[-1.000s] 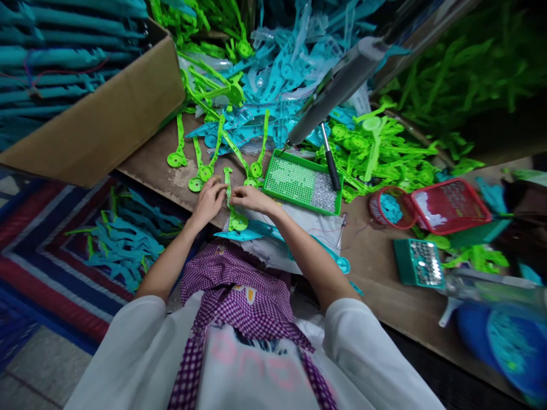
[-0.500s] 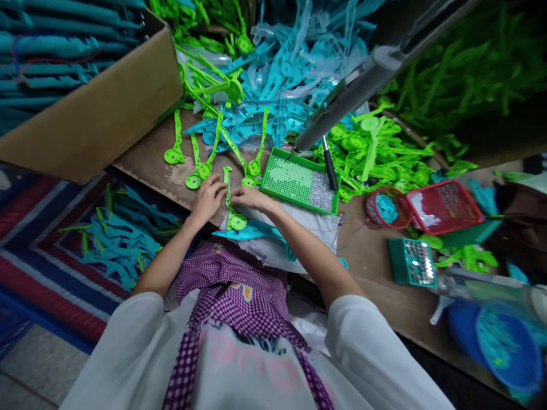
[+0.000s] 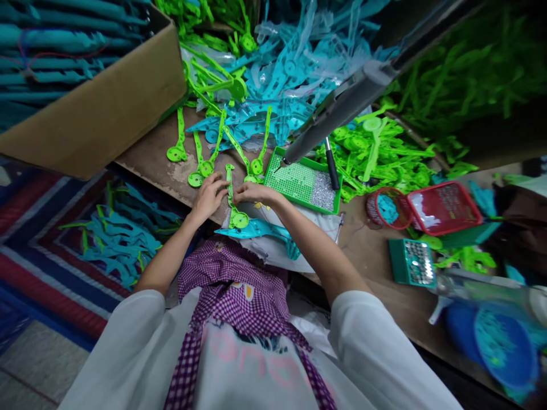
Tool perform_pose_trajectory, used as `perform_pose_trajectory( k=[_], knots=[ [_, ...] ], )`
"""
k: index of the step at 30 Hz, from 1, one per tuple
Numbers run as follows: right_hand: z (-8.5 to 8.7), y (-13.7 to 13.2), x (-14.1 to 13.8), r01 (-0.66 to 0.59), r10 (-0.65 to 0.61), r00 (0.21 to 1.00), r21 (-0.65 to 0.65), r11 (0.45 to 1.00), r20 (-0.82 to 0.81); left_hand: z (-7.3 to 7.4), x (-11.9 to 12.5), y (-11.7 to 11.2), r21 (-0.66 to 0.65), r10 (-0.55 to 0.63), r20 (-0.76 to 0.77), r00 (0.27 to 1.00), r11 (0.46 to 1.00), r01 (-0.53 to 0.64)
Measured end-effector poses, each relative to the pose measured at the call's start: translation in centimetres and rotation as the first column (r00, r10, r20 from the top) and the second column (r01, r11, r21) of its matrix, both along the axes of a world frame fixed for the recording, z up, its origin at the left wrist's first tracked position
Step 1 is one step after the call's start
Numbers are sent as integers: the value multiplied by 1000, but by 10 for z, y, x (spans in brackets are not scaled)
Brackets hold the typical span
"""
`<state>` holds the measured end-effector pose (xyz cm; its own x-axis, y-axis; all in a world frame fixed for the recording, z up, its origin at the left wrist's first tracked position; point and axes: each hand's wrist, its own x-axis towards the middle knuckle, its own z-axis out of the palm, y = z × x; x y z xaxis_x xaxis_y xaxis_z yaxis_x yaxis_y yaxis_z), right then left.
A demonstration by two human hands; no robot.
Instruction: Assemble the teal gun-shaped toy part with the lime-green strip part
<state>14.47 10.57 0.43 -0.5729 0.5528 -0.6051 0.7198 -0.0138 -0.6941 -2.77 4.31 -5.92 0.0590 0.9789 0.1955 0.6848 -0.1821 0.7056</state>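
Green part [image 3: 239, 219] lies between left hand [image 3: 209, 197] and right hand [image 3: 255, 193] — can't tell if either grips.

Brn bench [image 3: 363, 256] w/ grn tray [image 3: 304, 201], grn parts [image 3: 176, 154]

assembly workshop | piled plastic parts [image 3: 384, 154] | green tray [image 3: 307, 202] | blurry tool [image 3: 337, 114], perhaps a driver
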Motion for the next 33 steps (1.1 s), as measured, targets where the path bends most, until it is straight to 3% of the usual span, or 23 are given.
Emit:
perform_pose_trajectory(
  k=[7,11,16,24,29,33],
  knots=[
    [3,-5,-13,-30,0,975,129,991,220,-3,1,0,23,9,4,1000,1000,-9],
    [-2,-11,-12,-6,-36,967,165,986,251,-2,-1,0,12,-14,17,1000,1000,14],
    [-9,-16,-9,76,-90,982,92,993,164,-3,-4,-2,43,-24,44,999,999,22],
    [-3,-21,-7,245,-244,969,-79,966,25,-7,1,-5,120,-4,21,1000,993,2],
    [-9,-19,-11,240,-237,969,-52,969,64,-7,2,-8,174,-121,-54,991,976,129],
    [-11,-24,-4,307,-314,947,-98,947,-65,-6,3,-9,167,-142,-128,982,972,162]
  ],
)
